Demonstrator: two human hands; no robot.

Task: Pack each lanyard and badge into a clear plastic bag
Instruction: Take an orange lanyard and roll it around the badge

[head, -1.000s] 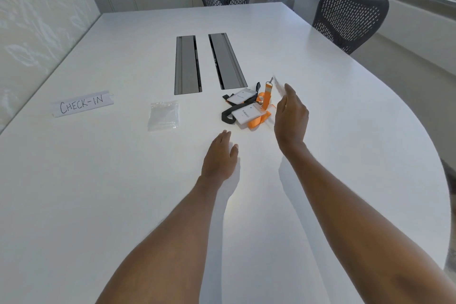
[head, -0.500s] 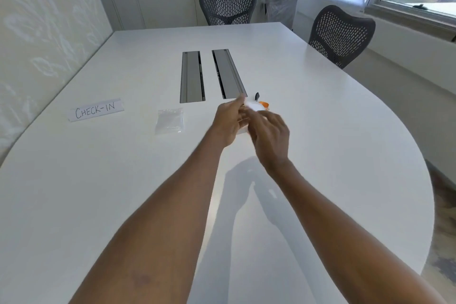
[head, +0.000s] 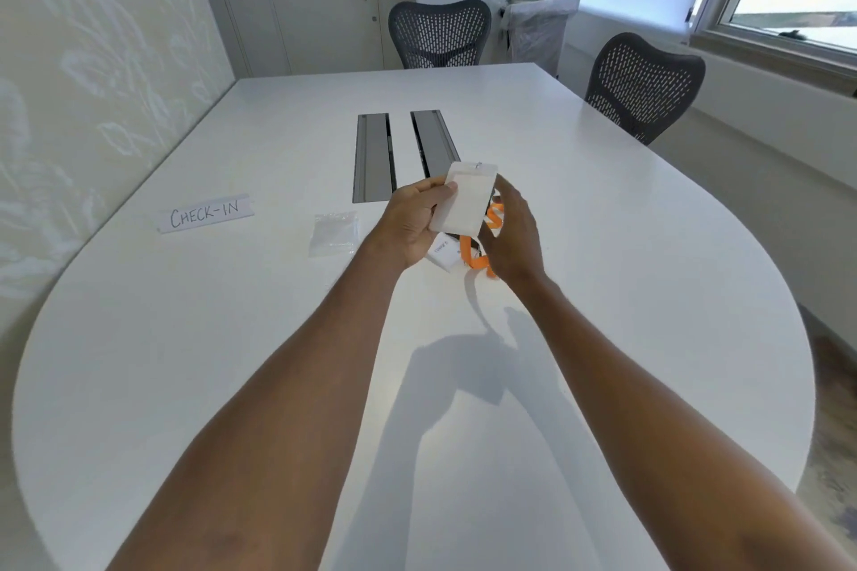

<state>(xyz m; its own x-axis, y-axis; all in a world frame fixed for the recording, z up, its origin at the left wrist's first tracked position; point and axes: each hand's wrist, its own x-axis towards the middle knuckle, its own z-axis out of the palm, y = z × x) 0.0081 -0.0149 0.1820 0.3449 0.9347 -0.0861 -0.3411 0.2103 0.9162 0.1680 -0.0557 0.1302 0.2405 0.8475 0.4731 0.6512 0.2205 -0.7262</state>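
The white rectangular badge [head: 463,199] is held above the white table [head: 185,338], gripped at its left edge by the left hand [head: 412,225], the right hand [head: 514,236] just right over the orange fabric lanyard [head: 477,263], its grip hidden, and the clear plastic bag [head: 335,233] lying flat farther left.

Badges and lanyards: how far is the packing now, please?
Done: nothing seems packed; the clear bags lie flat on the table, apparently empty. In hand: the left hand holds one white badge up, the right hand beside it near the orange lanyard. Left: bag this badge and the second badge on the table, each with a lanyard.
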